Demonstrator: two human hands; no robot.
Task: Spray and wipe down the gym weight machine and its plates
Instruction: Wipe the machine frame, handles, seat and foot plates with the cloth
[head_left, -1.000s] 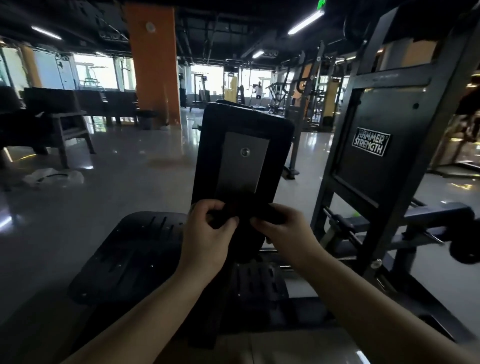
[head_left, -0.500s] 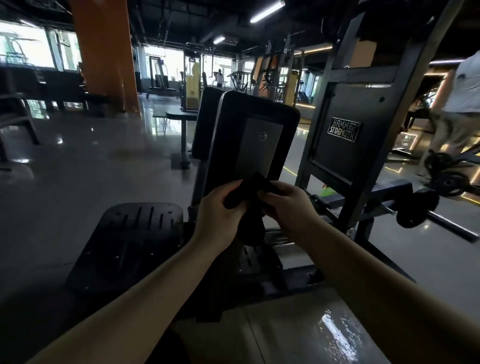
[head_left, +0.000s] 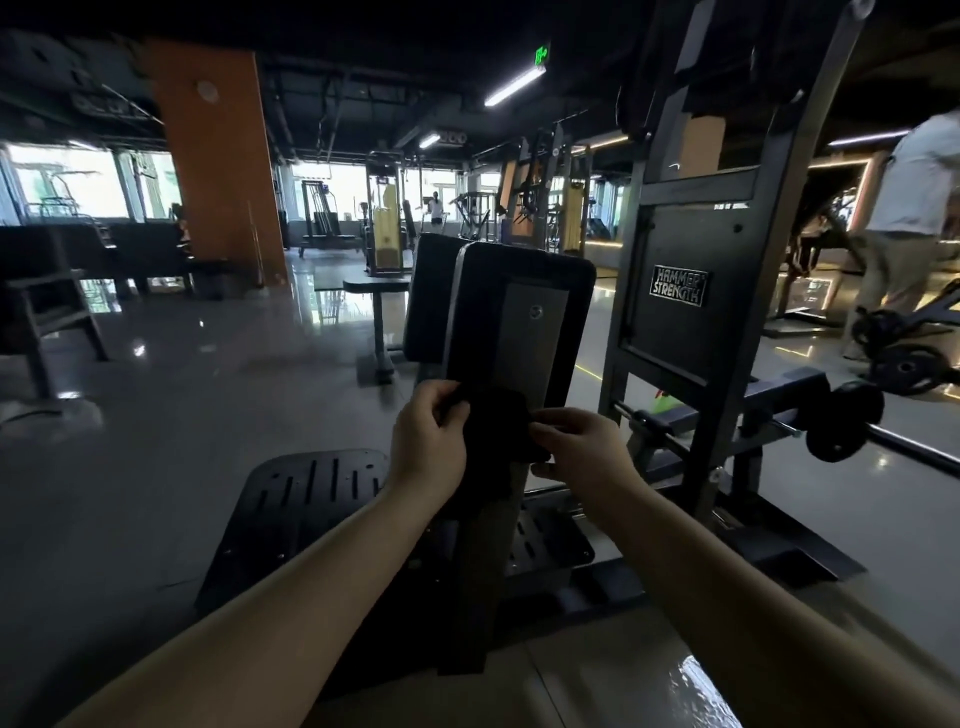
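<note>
1. Cloth (head_left: 493, 423), dark, hangs between both hands, in front of the pad's (head_left: 519, 332) lower edge.
2. Left hand (head_left: 428, 441) pinches its 9 o'clock edge, and right hand (head_left: 584, 447) pinches its 3 o'clock edge.
3. Frame (head_left: 675, 312) stands at 2 o'clock from the cloth, and a plate (head_left: 844, 421) sits at 3 o'clock.

A dark bunched cloth (head_left: 493, 423) is held before the black machine's (head_left: 675, 343) upright pad (head_left: 524, 317).
</note>
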